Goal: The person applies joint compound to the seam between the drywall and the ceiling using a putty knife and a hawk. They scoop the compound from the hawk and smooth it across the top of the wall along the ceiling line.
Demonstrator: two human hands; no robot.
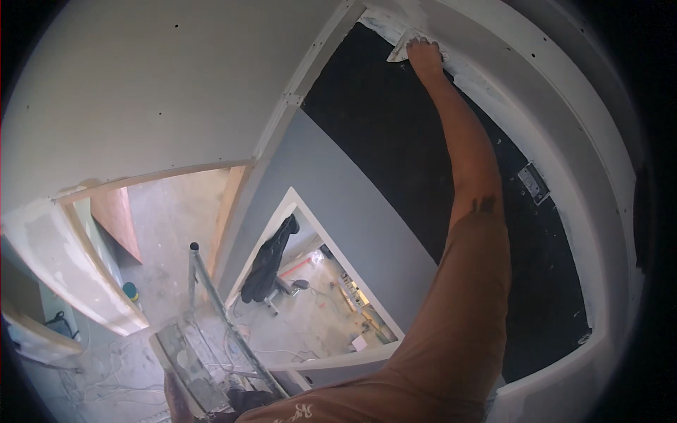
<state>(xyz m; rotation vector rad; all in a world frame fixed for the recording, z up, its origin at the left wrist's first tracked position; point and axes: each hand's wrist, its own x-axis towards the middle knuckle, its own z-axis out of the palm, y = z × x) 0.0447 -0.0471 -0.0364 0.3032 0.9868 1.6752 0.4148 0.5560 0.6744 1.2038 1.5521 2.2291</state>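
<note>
Filling blade point(397, 53), broad and pale, sits at the far upper end of the black panel point(381, 123), on or right by its edge where it meets the white border. Right grip point(424, 58) closed round the blade, arm stretched out nearly full length. White compound point(483, 92) is already on along the panel's curved right-hand edge; coverage looks partway, my guess: streaky, ragged where it meets the black, with smoothing probably left. Panel's main face looks uncoated bar a few white flecks. Small metal box or plate point(534, 184) set at the panel's edge, lower down. Further out: grey wall strip point(317, 158), white-framed opening point(340, 252) with dark garment point(271, 261) in it, pale board point(151, 77) with dark spots, metal rail point(229, 324) below. Hidden: blade's working edge and how firmly it touches, plus the panel strip behind the arm. Left arm point(175, 402) cut off low, only a sliver; grey trough-like piece point(185, 363) right beside it, can't tell if left grip holds it. Cluttered floor too blurred to sort; rim goes black.
</note>
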